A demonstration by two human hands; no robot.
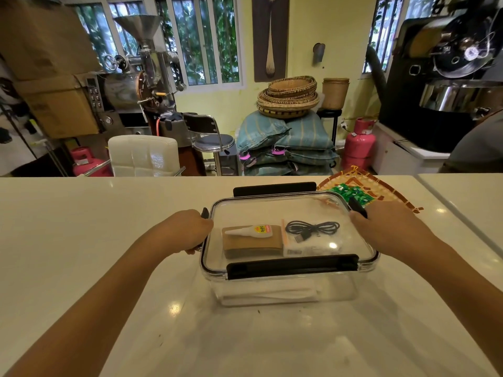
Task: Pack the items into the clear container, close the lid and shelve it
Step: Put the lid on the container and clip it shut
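The clear container (288,289) stands on the white counter with its clear lid (272,210) lying on top. Black latches run along the lid's near edge (292,265) and far edge (275,188). Through the lid I see a white glue bottle (249,231) lying on a brown pack (253,242), and a black coiled cable (313,229) on a clear bag. My left hand (187,229) grips the left side latch. My right hand (381,227) presses on the right side latch (358,206).
A woven mat (381,190) with green packets (351,194) lies on the counter behind the container's right corner. Beyond the white counter (109,227) stand a white chair, a stool, pink gas cylinders, stacked sacks and roasting machines.
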